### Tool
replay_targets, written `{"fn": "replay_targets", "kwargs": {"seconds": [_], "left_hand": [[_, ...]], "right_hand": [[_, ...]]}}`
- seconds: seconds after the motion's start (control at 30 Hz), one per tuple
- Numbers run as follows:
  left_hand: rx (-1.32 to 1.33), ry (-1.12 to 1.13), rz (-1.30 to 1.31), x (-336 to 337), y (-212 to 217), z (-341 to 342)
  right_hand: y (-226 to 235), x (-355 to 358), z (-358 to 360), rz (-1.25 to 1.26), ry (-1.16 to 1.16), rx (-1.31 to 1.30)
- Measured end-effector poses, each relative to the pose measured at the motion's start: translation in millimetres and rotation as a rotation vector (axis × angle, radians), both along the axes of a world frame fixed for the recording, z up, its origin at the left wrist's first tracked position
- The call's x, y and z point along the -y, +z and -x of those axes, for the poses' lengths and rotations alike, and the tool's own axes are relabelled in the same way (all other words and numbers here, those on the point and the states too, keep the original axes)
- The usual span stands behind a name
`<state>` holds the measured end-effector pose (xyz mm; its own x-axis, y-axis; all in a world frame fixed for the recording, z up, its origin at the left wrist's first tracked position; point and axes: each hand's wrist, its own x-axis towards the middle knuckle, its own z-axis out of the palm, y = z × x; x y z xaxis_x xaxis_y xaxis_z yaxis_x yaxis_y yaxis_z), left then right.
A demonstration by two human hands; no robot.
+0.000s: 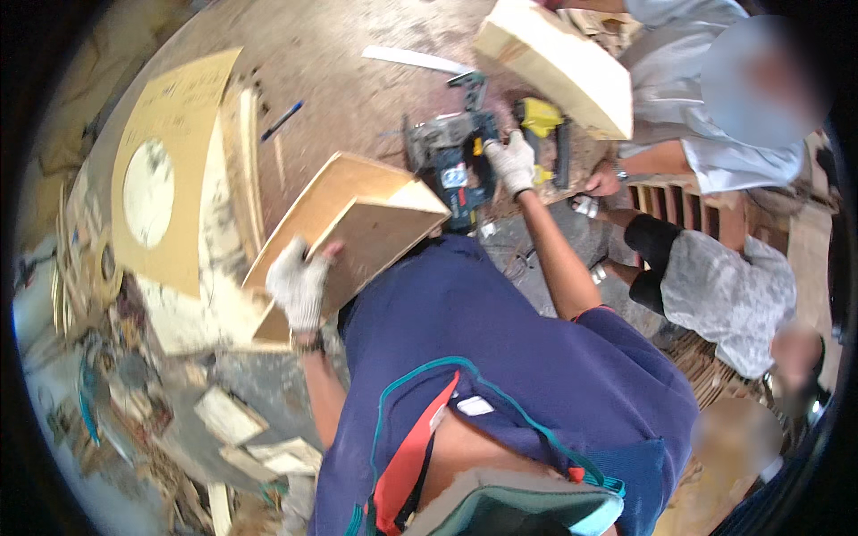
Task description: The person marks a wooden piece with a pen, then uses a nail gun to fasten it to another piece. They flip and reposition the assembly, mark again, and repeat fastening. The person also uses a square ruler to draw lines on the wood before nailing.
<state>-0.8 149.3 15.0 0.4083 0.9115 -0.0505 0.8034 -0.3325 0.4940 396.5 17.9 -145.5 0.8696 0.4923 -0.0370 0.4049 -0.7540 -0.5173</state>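
Note:
My left hand (299,284), in a white knit glove, grips the end of an open wooden box (380,234) by one wall, a bare fingertip showing on the panel. The box tilts against my dark blue shirt at the table's near edge. My right hand (512,163), gloved too, reaches forward with its fingers apart. It lies against the black handle side of a blue and black power saw (454,179); whether it touches the handle is hard to see. Just right of that hand stands a yellow and black nail gun (540,118).
A yellow board with a round cutout (170,192), wood strips (243,170) and a blue pen (282,121) lie left on the table (313,54). Across it, another person (666,98) holds a wooden box (559,62). Someone in grey (728,290) is further right. Scrap wood (228,415) covers the floor.

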Motion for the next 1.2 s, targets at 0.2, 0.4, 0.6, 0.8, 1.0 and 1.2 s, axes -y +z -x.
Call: {"fn": "replay_targets", "kwargs": {"seconds": [0.2, 0.4, 0.6, 0.8, 1.0, 1.2], "left_hand": [[0.007, 0.193, -0.205, 11.5, 11.5, 27.5], [0.440, 0.526, 0.036, 10.8, 15.3, 54.0], [0.395, 0.550, 0.014, 12.8, 27.5, 81.4], [0.160, 0.654, -0.261, 13.4, 39.7, 88.7], [0.333, 0.755, -0.251, 20.1, 59.7, 102.4], [0.347, 0.864, -0.262, 19.4, 68.5, 133.1]], "right_hand": [[73.5, 2.2, -48.1, -0.261, -0.133, 0.377], [71.6, 58.5, -225.7, 0.005, -0.363, 0.520], [27.3, 98.5, -378.3, -0.412, -0.324, -0.717], [106.1, 78.4, -330.6, -0.476, 0.007, -0.989], [182.5, 28.0, -171.7, -0.630, 0.156, -0.757], [231.8, -8.3, 11.8, -0.768, 0.093, -0.897]]}}
